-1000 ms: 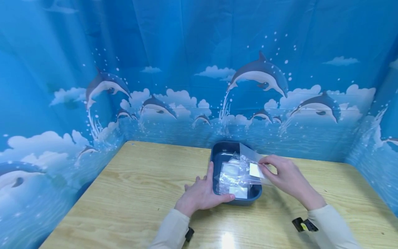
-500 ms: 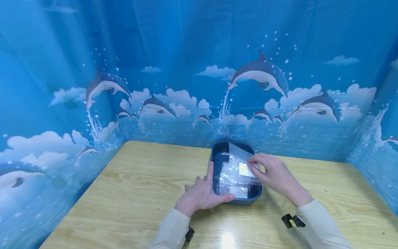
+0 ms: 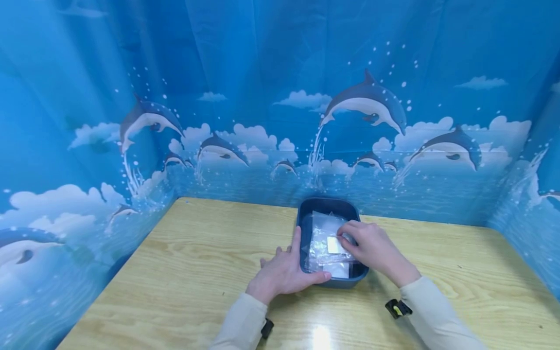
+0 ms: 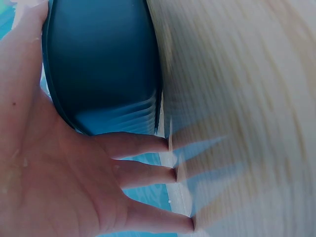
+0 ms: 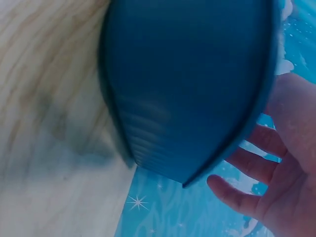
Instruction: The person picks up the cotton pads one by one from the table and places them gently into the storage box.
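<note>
A dark blue bin point(image 3: 332, 205) stands at the back of the table, holding clear plastic bags. My left hand point(image 3: 283, 273) is spread against its left side, thumb over the front rim. In the left wrist view, straight fingers point(image 4: 143, 172) reach down to the tabletop beside the bin's outer wall point(image 4: 103, 59). Over the bags, my right hand point(image 3: 376, 248) pinches a clear plastic bag with a white label point(image 3: 335, 245). Another white label point(image 3: 339, 270) shows below it. The right wrist view shows the hand point(image 5: 291, 163) at the rim, its fingertips partly hidden by the bin.
The bin sits on a wood-grain table point(image 3: 210, 253), close to its far edge. A blue curtain point(image 3: 271, 97) printed with dolphins surrounds the back and sides. A dark wrist camera point(image 3: 398, 308) is strapped at the right sleeve.
My right hand has moved left with the bag, bringing it from the bin's right rim down over the other bags. The left hand and the bin have stayed put.
</note>
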`<state>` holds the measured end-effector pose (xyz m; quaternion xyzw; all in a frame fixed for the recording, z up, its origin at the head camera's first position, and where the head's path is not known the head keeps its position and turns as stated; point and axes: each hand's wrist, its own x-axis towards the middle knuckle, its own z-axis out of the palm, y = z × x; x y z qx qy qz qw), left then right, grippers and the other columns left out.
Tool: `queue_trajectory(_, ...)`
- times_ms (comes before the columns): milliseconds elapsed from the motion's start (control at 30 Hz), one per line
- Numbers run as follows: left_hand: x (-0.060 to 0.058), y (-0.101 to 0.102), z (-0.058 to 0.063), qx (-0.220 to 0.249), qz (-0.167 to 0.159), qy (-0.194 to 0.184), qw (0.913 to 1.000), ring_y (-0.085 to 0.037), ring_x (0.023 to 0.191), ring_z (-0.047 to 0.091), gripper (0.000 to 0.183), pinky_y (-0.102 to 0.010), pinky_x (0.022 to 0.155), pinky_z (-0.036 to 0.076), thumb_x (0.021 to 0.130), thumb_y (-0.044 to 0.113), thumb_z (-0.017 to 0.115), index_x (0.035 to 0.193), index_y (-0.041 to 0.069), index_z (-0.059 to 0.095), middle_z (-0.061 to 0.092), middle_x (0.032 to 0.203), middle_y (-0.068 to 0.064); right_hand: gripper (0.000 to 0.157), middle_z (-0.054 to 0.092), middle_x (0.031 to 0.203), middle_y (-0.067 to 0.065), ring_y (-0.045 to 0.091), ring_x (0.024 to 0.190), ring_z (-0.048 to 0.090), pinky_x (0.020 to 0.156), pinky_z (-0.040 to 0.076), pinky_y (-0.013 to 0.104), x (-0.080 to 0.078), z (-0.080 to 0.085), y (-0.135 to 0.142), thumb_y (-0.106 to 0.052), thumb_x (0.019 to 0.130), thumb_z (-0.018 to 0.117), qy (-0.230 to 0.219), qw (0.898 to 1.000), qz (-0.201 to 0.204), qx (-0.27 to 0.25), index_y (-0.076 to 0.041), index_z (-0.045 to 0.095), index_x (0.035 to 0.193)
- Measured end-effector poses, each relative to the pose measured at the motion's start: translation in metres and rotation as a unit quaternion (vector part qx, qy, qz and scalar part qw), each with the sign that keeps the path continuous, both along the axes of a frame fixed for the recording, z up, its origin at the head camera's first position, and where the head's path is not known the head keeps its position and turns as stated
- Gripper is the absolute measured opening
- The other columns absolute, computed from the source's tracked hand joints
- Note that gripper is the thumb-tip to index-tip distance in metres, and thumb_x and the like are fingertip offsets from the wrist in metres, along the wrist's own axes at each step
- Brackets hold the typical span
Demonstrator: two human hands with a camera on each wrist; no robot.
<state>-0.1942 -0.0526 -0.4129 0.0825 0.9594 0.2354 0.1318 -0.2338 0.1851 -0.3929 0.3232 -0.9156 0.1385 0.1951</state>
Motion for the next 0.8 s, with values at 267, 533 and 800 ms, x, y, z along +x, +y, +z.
queue_trajectory(267, 0.0006, 0.0014, 0.0013, -0.001, 0.000, -0.004, 1.0000, -0.053, 0.146, 0.038, 0.131, -0.084, 0.108, 0.026, 0.075, 0.093, 0.054, 0.165, 0.024, -0.012, 0.045, 0.159, -0.019, 0.008, 0.075, 0.090, -0.004, 0.012, 0.075, 0.068, 0.080, 0.056, 0.054, -0.0022, -0.0100, -0.0043, -0.022, 0.090, 0.078, -0.009, 0.997, -0.038, 0.069, -0.019, 0.078, 0.097)
queue_trajectory(533, 0.0008, 0.0021, 0.0018, -0.002, -0.002, -0.003, 1.0000, -0.053, 0.146, 0.038, 0.131, -0.083, 0.109, 0.027, 0.075, 0.093, 0.054, 0.165, 0.024, -0.011, 0.045, 0.159, -0.021, 0.011, 0.077, 0.093, -0.003, 0.011, 0.075, 0.069, 0.074, 0.056, 0.051, 0.0014, -0.0101, -0.0054, -0.023, 0.092, 0.075, -0.045, 0.994, -0.049, 0.082, -0.019, 0.080, 0.101)
queue_trajectory(800, 0.0012, 0.0021, 0.0016, -0.001, -0.001, -0.004, 1.0000, -0.053, 0.146, 0.038, 0.131, -0.084, 0.108, 0.027, 0.075, 0.093, 0.054, 0.165, 0.024, -0.011, 0.046, 0.158, -0.021, 0.014, 0.077, 0.096, -0.001, 0.016, 0.081, 0.072, 0.075, 0.057, 0.052, 0.0049, -0.0074, -0.0053, -0.027, 0.093, 0.076, -0.020, 0.996, -0.046, 0.067, -0.018, 0.080, 0.102)
